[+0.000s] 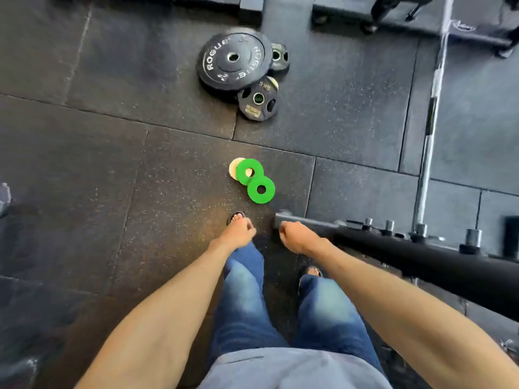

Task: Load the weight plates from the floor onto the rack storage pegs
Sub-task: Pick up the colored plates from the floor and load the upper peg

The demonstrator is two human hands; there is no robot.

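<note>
green change plates (pixel 261 189) lie flat just ahead, midway between loosely curled, empty left hand (pixel 238 234) and right hand (pixel 295 237).

Dressed in blue jeans (pixel 244 299), washed pale down the thighs, seen between and nearer than the left grip (pixel 238 234) and right grip (pixel 295 237). Topped by a grey shirt hem (pixel 292 369). Shod in dark-strapped sandals (pixel 237 215), toes bare, one just beyond the left grip. Bare along both forearms behind the grips.

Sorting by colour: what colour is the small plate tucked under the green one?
The small plate is cream; head view.
</note>
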